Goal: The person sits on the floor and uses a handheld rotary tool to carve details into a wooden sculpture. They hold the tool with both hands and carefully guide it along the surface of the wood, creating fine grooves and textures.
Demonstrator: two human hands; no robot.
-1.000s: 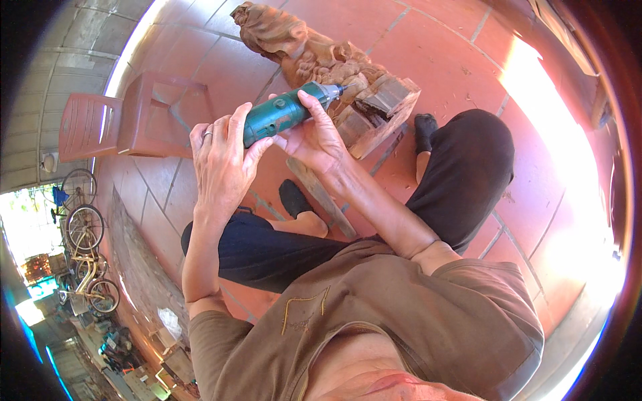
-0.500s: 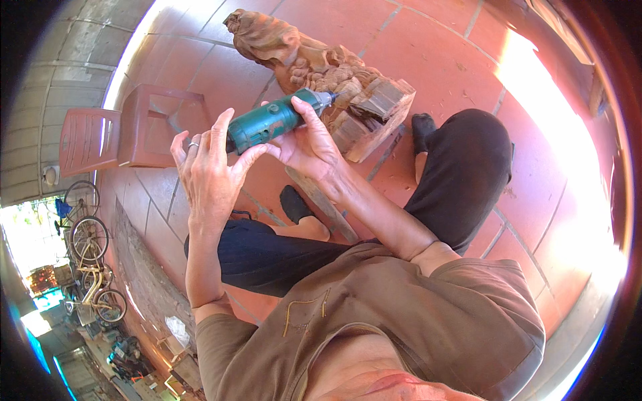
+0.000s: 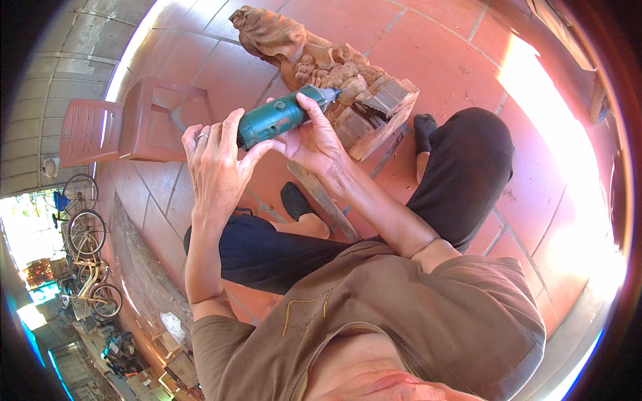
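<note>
A green die grinder (image 3: 273,121) with a grey nose and a thin bit is held level in front of me, its tip to the right. My right hand (image 3: 315,142) supports the body from below, with the thumb along the near-nose end. At the rear end, my left hand (image 3: 219,148) curls its fingers and thumb round the casing. Just beyond the tool lies a carved wooden figure (image 3: 321,61) with a blocky base (image 3: 388,110). The bit overlaps the carving in view; I cannot tell whether it touches.
A wooden bar (image 3: 324,200) lies on the red tiles (image 3: 461,80) between my feet. To the left stands a brown plastic chair (image 3: 144,123). Bicycles (image 3: 87,234) and a long dark plank (image 3: 144,247) are farther left. Wood chips dot the floor near the carving.
My left hand has shifted slightly right and closed more tightly round the rear of the die grinder. The grinder has moved a little to the right.
</note>
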